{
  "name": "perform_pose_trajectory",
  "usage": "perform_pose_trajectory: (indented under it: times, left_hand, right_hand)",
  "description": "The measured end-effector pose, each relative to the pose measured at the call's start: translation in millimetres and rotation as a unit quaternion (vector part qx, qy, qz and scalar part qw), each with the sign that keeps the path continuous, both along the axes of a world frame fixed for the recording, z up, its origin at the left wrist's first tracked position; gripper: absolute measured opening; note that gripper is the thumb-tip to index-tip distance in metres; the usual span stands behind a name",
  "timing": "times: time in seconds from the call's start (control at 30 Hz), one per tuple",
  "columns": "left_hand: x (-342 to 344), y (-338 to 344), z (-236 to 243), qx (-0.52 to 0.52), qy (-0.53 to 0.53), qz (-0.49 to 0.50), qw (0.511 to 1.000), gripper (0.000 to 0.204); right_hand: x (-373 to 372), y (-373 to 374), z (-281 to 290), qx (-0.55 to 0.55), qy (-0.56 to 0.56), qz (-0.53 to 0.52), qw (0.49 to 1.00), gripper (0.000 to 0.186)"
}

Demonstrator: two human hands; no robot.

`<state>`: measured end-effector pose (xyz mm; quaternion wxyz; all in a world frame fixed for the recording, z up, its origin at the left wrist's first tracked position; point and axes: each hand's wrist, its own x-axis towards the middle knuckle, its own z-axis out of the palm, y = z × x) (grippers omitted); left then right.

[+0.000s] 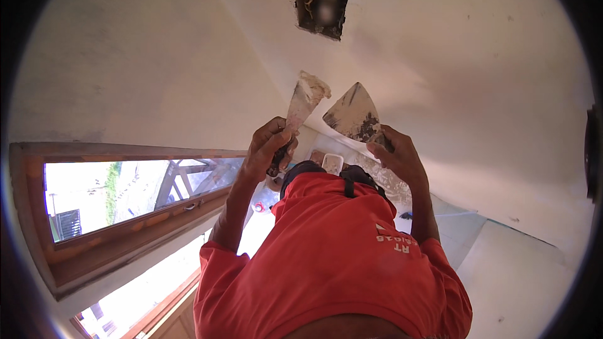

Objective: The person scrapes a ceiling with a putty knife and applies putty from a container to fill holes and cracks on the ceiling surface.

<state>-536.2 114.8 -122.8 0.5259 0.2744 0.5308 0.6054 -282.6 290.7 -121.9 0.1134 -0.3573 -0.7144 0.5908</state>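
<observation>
My left hand (271, 145) is closed round the dark handle of a narrow putty knife (301, 105). Pale filler is heaped along that blade's upper end. Opposite it, my right hand (402, 154) grips a wider putty knife (353, 112), its blade smeared with filler and dark stains near the handle. The two blades are held up side by side in front of the pale wall (414, 56), with a small gap between them.
A square hole (318, 8) with wires inside opens in the wall above the blades. To the left is a wood-framed window (132, 238). A white container (333, 163) stands low down, beyond my red shirt (326, 245). A dark object (592, 154) sits at the right edge.
</observation>
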Motion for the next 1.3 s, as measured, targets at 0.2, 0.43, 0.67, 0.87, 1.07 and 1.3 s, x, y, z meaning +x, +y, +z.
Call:
perform_pose_trajectory:
  times: [0.2, 0.43, 0.67, 0.87, 1.07, 1.3]
  left_hand:
    - [-7, 3, 0, -0.03, 0.114, -0.029, 0.993, 0.02]
    - [-1, 2, -8, 0.002, 0.158, -0.01, 0.987, 0.02]
    - [3, 8, -17, 0.017, 0.143, -0.03, 0.989, 0.02]
    - [11, 8, -24, -0.034, 0.203, 0.023, 0.978, 0.018]
    - [26, 8, -13, -0.047, 0.246, 0.034, 0.967, 0.029]
    - [50, 14, -8, -0.046, 0.208, 0.051, 0.976, 0.043]
  right_hand:
    - [2, 14, 14, 0.033, -0.028, 0.057, 0.997, 0.042]
    - [1, 11, 11, 0.005, -0.03, 0.032, 0.999, 0.043]
    - [-1, 10, 21, 0.015, -0.049, 0.048, 0.998, 0.044]
    - [1, 3, 9, 0.089, -0.031, 0.036, 0.995, 0.044]
    - [-4, -16, 0, 0.393, -0.024, -0.003, 0.919, 0.041]
    - [-16, -27, 15, 0.476, -0.163, 0.011, 0.864, 0.041]
